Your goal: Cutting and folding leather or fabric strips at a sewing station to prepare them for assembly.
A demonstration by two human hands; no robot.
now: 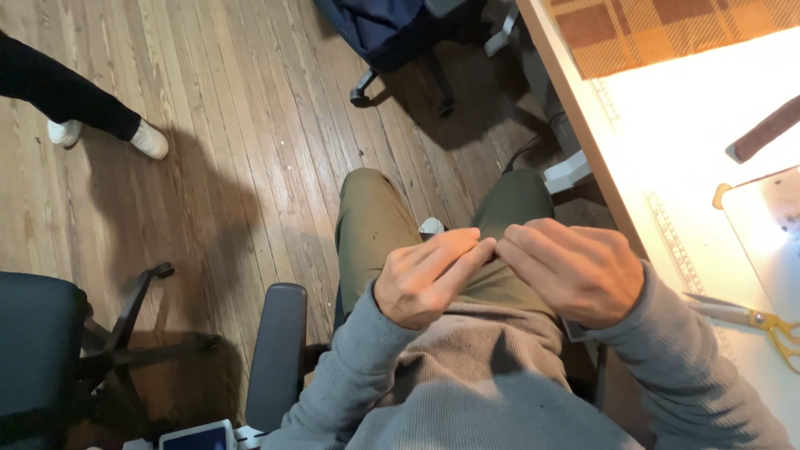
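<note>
Head view: left hand (425, 279) and right hand (575, 271) pinch fingertips together over the lap, contents too small to tell; anything tiny could slip to the floor (250, 125).

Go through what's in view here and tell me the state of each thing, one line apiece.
left hand: fingers pinched together, tips meeting the right hand; anything held is too small to tell.
right hand: fingers curled, tips at the left hand.
scissors: lying flat on the table, untouched.
table: brightly lit.
office chair: unoccupied.
</note>
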